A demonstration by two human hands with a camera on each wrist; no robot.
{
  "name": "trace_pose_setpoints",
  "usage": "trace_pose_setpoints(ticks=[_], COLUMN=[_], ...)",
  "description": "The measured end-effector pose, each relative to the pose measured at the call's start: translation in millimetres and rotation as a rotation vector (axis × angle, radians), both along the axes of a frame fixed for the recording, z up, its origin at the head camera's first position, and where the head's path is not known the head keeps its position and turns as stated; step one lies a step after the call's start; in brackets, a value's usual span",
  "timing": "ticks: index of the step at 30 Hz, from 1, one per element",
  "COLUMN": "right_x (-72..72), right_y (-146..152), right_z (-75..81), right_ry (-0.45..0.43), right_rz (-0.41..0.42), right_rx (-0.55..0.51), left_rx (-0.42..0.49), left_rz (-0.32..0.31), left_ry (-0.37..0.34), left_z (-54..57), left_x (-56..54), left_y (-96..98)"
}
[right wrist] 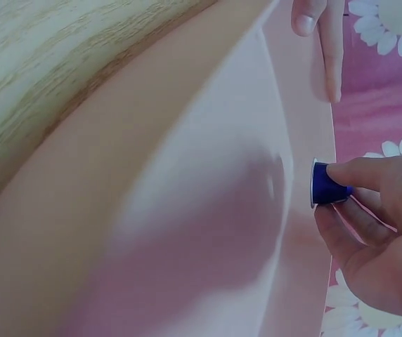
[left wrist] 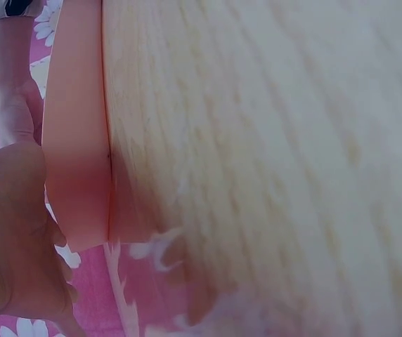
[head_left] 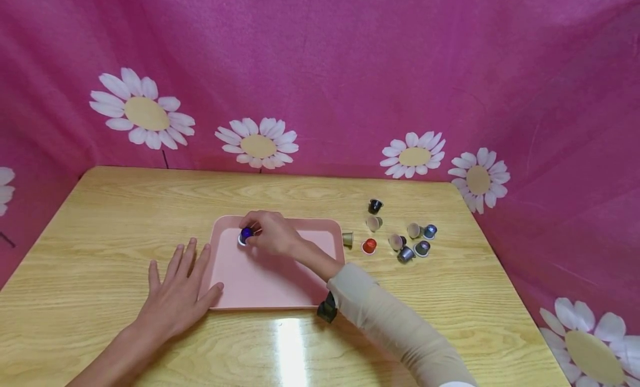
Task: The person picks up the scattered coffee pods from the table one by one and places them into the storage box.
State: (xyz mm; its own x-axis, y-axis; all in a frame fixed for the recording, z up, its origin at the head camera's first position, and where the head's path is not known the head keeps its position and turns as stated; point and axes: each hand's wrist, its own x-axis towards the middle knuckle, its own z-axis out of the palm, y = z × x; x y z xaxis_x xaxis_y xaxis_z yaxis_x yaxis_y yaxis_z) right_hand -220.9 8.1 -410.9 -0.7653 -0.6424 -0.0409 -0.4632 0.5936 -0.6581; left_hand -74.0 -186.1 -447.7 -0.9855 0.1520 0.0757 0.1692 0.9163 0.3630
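With thumb and fingers my right hand (head_left: 272, 231) pinches a dark blue coffee capsule (head_left: 246, 235) by its sides, over the far left part of a pink tray (head_left: 240, 281). In the right wrist view the blue capsule (right wrist: 330, 184) shows its pale rim facing the tray floor; whether it touches the floor I cannot tell. My left hand (head_left: 175, 290) lies with fingers spread at the tray's left edge, its thumb over the rim. In the left wrist view the left hand (left wrist: 18, 232) is beside the tray's outer wall (left wrist: 78, 140).
Right of the tray lie several other capsules: a gold one (head_left: 348, 240) against its edge, a red one (head_left: 369, 246), a black one (head_left: 375, 206) and a grey one (head_left: 406, 255) among them. The wooden table (head_left: 125, 204) meets a pink flowered cloth (head_left: 320, 70) behind.
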Motion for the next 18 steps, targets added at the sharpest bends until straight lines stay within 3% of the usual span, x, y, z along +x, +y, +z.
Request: trace_pose_setpoints(ticks=[18], right_x=[-10.8], right_y=[-3.5], right_z=[4.1], right_ry=[0.015], right_rz=[0.007], right_rx=[-0.029], left_rx=[0.010], left_rz=[0.002], left_ry=[-0.029], left_z=[1.0], left_x=[-0.7], left_y=[0.3])
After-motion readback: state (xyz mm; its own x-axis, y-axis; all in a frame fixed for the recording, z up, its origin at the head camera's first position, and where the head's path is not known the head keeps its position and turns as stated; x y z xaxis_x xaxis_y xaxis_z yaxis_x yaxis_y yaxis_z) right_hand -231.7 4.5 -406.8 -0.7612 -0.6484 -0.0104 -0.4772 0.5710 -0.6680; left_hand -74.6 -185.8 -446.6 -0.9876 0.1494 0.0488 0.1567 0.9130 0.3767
